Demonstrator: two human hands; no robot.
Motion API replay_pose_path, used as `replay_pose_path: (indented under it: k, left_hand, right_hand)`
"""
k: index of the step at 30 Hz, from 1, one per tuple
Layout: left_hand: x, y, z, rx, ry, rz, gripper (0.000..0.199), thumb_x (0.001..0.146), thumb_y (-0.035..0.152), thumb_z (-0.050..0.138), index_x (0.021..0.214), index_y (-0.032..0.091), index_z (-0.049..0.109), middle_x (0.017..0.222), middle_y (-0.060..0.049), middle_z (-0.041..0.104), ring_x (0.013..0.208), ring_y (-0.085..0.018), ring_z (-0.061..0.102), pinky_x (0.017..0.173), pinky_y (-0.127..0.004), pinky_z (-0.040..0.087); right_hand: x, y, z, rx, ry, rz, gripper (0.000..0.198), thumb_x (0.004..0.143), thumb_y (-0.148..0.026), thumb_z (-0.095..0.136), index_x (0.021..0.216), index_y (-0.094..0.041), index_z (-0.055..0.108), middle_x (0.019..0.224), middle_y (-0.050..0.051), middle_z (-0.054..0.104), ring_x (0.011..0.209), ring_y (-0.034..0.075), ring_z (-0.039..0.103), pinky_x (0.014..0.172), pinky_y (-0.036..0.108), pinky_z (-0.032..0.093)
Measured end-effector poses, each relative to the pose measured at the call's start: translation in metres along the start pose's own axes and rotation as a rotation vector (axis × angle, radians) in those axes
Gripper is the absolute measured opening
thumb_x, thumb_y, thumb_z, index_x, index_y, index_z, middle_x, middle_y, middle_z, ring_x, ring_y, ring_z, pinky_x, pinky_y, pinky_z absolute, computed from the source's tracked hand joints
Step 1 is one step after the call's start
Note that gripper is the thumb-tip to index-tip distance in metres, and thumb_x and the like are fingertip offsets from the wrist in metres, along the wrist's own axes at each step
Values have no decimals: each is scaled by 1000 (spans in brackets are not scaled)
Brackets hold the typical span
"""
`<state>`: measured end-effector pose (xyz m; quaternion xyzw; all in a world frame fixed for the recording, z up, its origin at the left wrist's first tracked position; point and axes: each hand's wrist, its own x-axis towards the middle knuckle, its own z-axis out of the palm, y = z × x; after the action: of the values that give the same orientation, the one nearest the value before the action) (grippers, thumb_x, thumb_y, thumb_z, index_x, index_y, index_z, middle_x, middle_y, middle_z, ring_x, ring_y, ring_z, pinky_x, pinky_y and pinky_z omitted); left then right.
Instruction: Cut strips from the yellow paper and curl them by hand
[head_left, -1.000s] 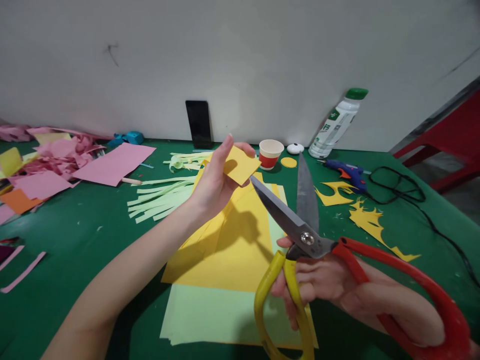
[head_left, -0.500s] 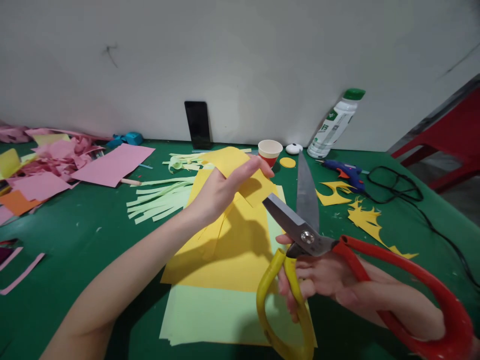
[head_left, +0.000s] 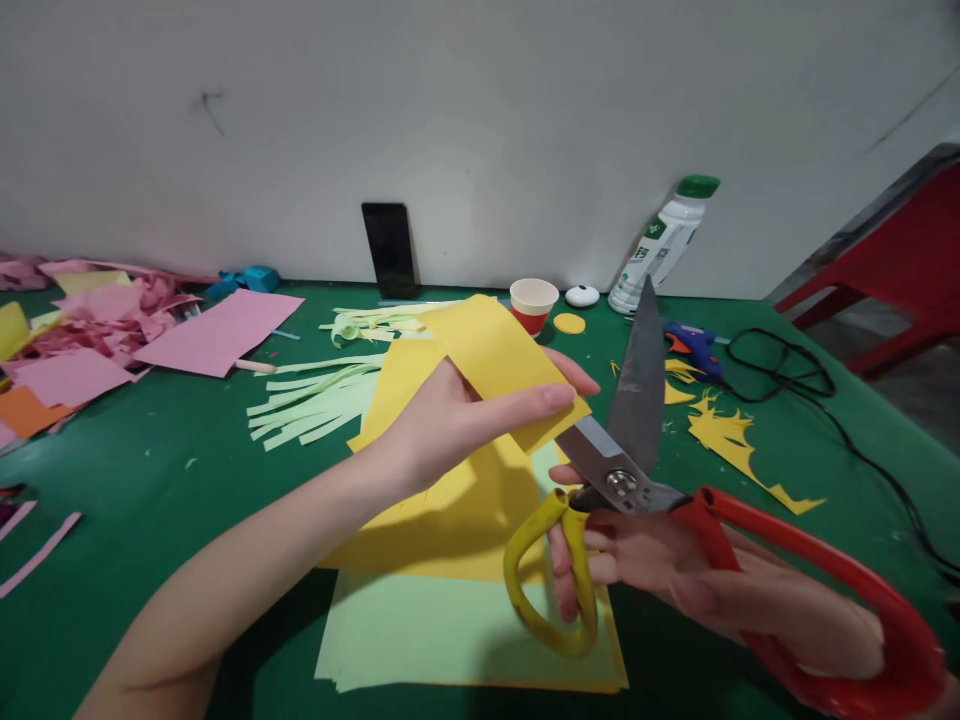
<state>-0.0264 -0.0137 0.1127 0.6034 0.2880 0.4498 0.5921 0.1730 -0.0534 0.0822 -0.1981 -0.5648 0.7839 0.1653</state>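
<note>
A piece of yellow paper (head_left: 491, 345) is pinched in my left hand (head_left: 469, 415), thumb on top and fingers behind. My right hand (head_left: 652, 560) grips large scissors (head_left: 621, 485) with one yellow and one red handle. Their blades stand apart, and the lower blade's tip is at the paper's near right corner, partly hidden by it. Below both hands lies a larger yellow sheet (head_left: 457, 535) on top of light green sheets (head_left: 465, 630). Yellow offcuts (head_left: 727, 440) lie to the right of the scissors.
Light green strips (head_left: 322, 405) and pink paper (head_left: 221, 333) lie on the left. Along the wall stand a phone (head_left: 390, 250), a paper cup (head_left: 533, 305) and a leaning bottle (head_left: 660, 250). A glue gun (head_left: 694, 345) with a black cord (head_left: 862, 445) is at right.
My left hand has turned the yellow paper and brought it right and nearer, its corner now at the lower blade. The scissors have shifted slightly right, blades still apart.
</note>
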Motion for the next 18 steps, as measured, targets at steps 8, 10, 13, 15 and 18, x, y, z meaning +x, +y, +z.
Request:
replay_pose_path:
  k: [8, 10, 13, 15, 18]
  left_hand:
    - [-5, 1, 6, 25, 36, -45, 7, 73, 25, 66, 78, 22, 68, 80, 4, 67, 70, -7, 59, 60, -13, 46]
    - [-5, 0, 5, -1, 68, -43, 6, 70, 23, 68, 77, 22, 68, 79, 3, 68, 70, -8, 60, 61, -15, 47]
    - [-3, -2, -1, -6, 87, -43, 6, 67, 22, 71, 73, 20, 69, 74, 1, 68, 66, -10, 60, 58, -17, 47]
    - [-1, -4, -5, 42, 115, -45, 7, 66, 23, 71, 70, 17, 70, 69, -2, 68, 61, -10, 58, 55, -19, 46]
    - [0, -5, -10, 121, 144, -52, 12, 65, 27, 72, 66, 15, 70, 63, -3, 66, 57, -12, 56, 53, -22, 45]
  right_hand:
    - [-1, -1, 4, 78, 41, -37, 37, 81, -41, 48, 117, -31, 48, 99, 2, 54, 97, 16, 51, 92, 31, 36]
    - [2, -3, 6, 105, 63, -37, 41, 79, -47, 47, 118, -33, 45, 94, 2, 53, 90, 16, 52, 88, 32, 39]
    - [4, -10, 10, 172, 102, -44, 35, 79, -48, 49, 112, -37, 50, 93, 1, 52, 90, 14, 51, 88, 29, 38]
    - [3, -13, 11, 209, 104, -51, 29, 79, -46, 51, 107, -39, 54, 93, -1, 52, 90, 13, 52, 88, 28, 39]
    - [0, -11, 12, 134, 147, -22, 30, 77, -50, 50, 105, -41, 53, 96, -2, 52, 89, 13, 53, 85, 28, 42]
